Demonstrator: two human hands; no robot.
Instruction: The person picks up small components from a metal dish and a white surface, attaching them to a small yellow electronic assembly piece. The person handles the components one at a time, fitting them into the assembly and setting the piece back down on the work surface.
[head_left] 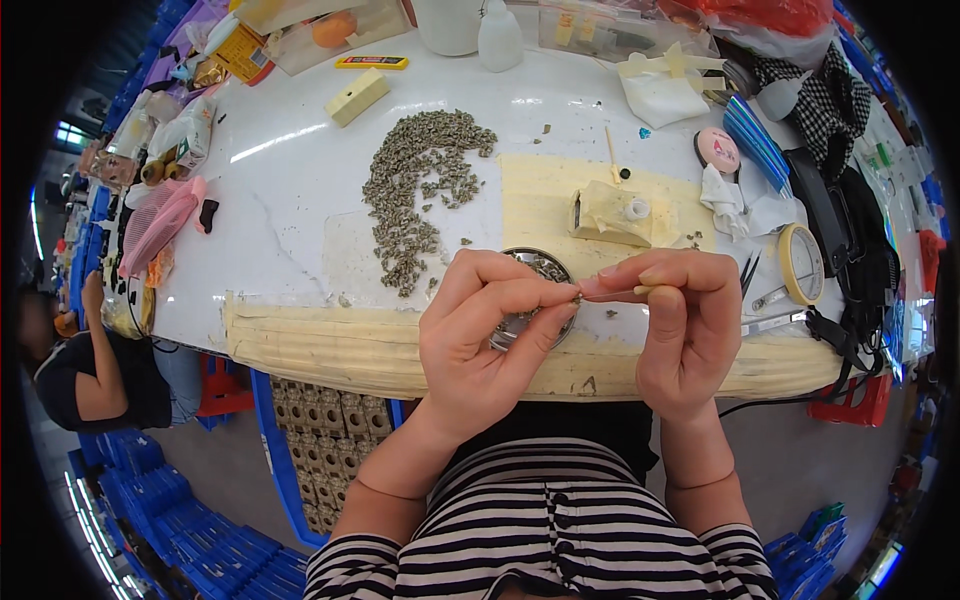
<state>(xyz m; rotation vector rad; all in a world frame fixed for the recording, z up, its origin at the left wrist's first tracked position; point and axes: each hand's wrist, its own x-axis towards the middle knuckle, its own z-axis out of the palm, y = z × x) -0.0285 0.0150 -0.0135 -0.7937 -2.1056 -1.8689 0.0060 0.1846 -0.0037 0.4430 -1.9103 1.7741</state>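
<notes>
Pinching finely with both hands, a person in stripes sits up to a white table (280,190).
From where I stand, both bare forearms come up from striped sleeves (725,555) and angle forward, the hands raised above the table's taped near edge. A pile of small metal parts (425,150) spreads beyond the left hand (485,330), whose index finger and thumb press together at the tips, the other fingers curled behind. The right hand (688,325) faces it, wrist upright, its fingers bent over, thumb and index pinching a thin pale stick (643,290) that points left. Under the left fingers sits a round dish (514,324), partly hidden; at those fingertips is a tiny piece (577,298), too small to make out.
</notes>
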